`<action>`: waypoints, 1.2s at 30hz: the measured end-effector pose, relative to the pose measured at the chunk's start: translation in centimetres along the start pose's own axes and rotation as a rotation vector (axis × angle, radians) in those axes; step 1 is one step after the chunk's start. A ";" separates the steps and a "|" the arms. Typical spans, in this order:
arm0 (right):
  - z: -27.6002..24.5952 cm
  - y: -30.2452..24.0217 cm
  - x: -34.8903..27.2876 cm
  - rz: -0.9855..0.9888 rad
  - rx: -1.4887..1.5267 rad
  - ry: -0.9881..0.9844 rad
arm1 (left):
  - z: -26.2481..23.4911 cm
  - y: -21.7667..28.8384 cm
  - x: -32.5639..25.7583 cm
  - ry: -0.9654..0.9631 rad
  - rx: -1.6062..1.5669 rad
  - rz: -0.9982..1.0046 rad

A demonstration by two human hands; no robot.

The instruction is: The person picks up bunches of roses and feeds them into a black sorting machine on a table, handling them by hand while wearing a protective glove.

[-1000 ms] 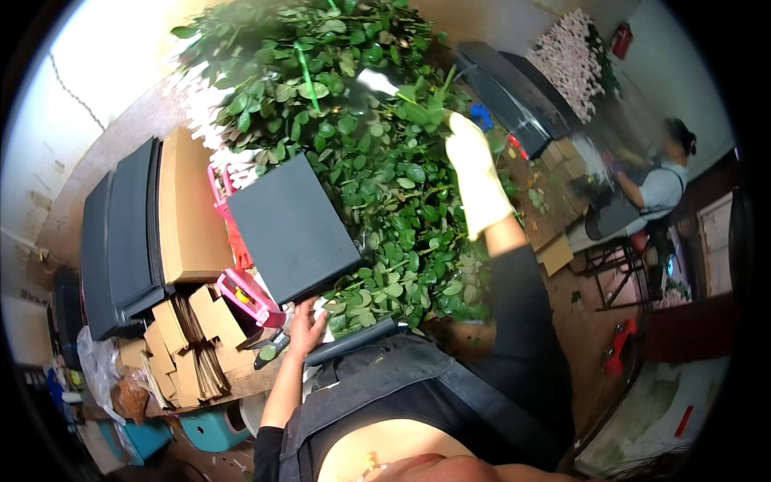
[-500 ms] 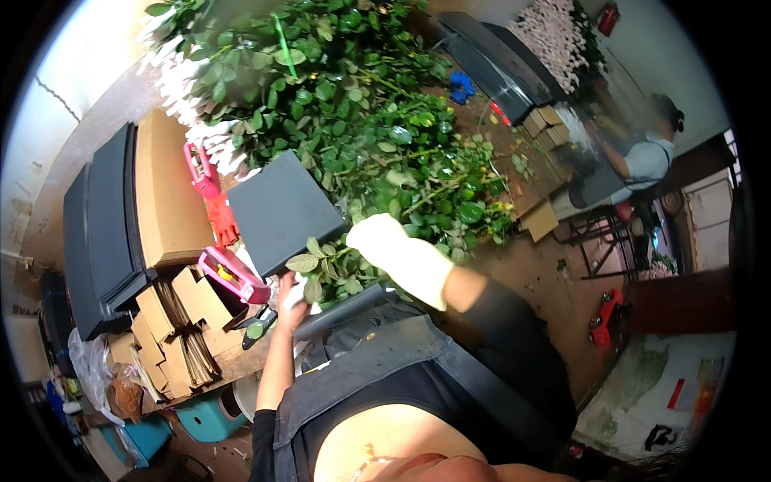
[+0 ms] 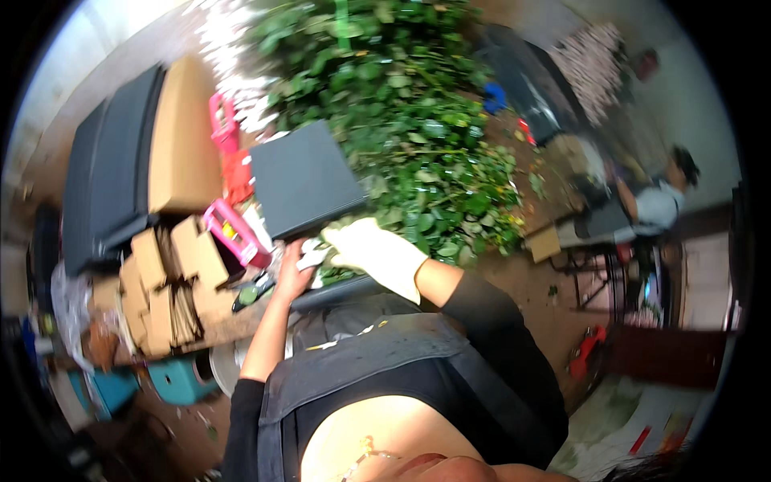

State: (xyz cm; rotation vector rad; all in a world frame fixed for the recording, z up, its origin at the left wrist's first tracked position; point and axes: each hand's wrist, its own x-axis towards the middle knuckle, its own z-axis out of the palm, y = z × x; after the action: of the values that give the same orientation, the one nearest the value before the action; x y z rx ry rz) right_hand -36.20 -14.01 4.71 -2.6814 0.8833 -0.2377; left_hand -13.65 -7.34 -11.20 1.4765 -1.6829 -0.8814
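Note:
My bare left hand [image 3: 295, 273] is closed on a leafy stem with a white-covered end [image 3: 313, 255], just below the black box [image 3: 305, 178]. Close beside it is my right hand [image 3: 376, 251], in a pale yellow glove, its fingers bent around the leafy part of the same stem. Motion blurs the fingertips, and the glove hides much of the stem. A dark tray-like edge [image 3: 341, 292] runs under both hands, against my apron [image 3: 361, 361]. Beyond the right hand spreads a big heap of green leafy stems [image 3: 401, 136], with white-covered heads [image 3: 229, 56] along its left side.
Left of the hands are pink-handled tools [image 3: 237, 233], folded cardboard pieces [image 3: 181, 281], dark-handled cutters [image 3: 254, 292] and large dark boards [image 3: 120, 161]. Turquoise containers [image 3: 181, 379] stand below the table edge. A co-worker [image 3: 658, 205] is at the far right, beside another table.
My gloved right hand has moved left and down, close to my left hand, covering much of the stem's leaves. The whole view has shifted slightly. My left hand keeps its hold.

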 end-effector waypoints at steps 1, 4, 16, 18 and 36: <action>0.9 0.6 1.2 0.080 -0.055 -0.138 | 0.2 -0.1 0.0 0.010 -0.006 0.002; 4.0 2.4 4.4 0.294 -0.171 -0.356 | 0.7 -0.9 -0.1 0.063 -0.012 -0.008; 8.1 3.2 5.3 0.316 -0.201 -0.391 | -0.1 0.7 0.8 0.297 0.182 -0.257; 8.2 3.3 5.8 0.350 -0.208 -0.433 | -0.3 1.1 0.7 0.295 0.152 -0.242; 6.8 1.7 6.4 0.392 -0.167 -0.492 | -2.9 1.2 0.3 0.119 0.059 -0.515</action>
State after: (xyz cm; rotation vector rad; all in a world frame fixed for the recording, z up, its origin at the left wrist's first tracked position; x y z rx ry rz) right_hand -30.36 -17.53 -1.83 -2.4561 1.2631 0.5778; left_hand -11.79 -7.66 -8.70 2.0076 -1.2670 -0.9877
